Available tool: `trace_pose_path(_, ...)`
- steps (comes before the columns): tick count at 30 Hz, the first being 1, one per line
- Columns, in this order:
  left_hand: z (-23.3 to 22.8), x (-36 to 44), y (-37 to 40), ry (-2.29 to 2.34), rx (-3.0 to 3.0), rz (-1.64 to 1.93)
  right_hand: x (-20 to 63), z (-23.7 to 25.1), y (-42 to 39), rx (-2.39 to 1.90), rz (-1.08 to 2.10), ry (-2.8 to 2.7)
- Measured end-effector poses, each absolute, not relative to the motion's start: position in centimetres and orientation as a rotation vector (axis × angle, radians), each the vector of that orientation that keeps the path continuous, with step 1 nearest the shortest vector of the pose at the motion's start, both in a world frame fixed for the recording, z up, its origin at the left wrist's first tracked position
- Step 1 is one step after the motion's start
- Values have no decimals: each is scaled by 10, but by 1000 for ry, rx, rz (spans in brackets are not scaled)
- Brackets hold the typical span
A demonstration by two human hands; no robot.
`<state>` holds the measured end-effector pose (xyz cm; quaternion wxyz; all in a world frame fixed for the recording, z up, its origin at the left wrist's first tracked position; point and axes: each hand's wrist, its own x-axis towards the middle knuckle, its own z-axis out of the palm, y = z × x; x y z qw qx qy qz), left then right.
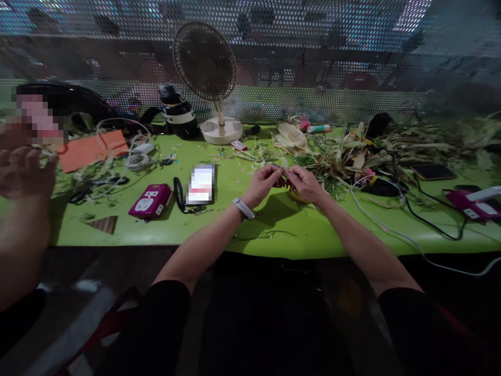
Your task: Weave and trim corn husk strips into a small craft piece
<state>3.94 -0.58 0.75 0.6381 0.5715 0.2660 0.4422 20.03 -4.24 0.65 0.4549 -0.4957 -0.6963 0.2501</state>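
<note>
Close together above the green table (219,230), my left hand (263,185) and my right hand (304,183) pinch a small dark red piece with a bit of yellow (288,185). Fingers cover most of it, so its kind cannot be made out. My left wrist wears a pale band (243,209). Below my right hand, a yellow curved item (299,197) shows in part. Dried corn husks (291,138) and shredded leafy strips (336,156) lie beyond and right of my hands.
A phone (201,184), a magenta power socket (151,201) and a co-worker's hand (25,169) are to the left. Behind stand a fan (221,128) and a black bottle (180,117). On the right are a white cable (376,222), another phone (434,171) and another magenta socket (475,206).
</note>
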Motion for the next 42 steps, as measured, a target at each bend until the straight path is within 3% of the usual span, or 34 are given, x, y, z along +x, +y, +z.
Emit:
trace_pose_path(5, 9, 38, -7, 665, 1213, 1003, 202, 4, -40, -1203, 706, -1741)
trace_pose_path(15, 8, 33, -4, 633, 1138, 904, 208, 14, -44, -1210, 446, -1936)
trace_pose_path(23, 8, 35, -5, 638, 1156, 962, 205, 12, -44, -1198, 708, -1783)
trace_pose_path(35, 4, 34, 0, 605, 1114, 930, 208, 10, -43, -1222, 697, -1664)
trace_pose_path(42, 0, 35, 0, 579, 1203, 879, 202, 11, -43, -1141, 511, -1622)
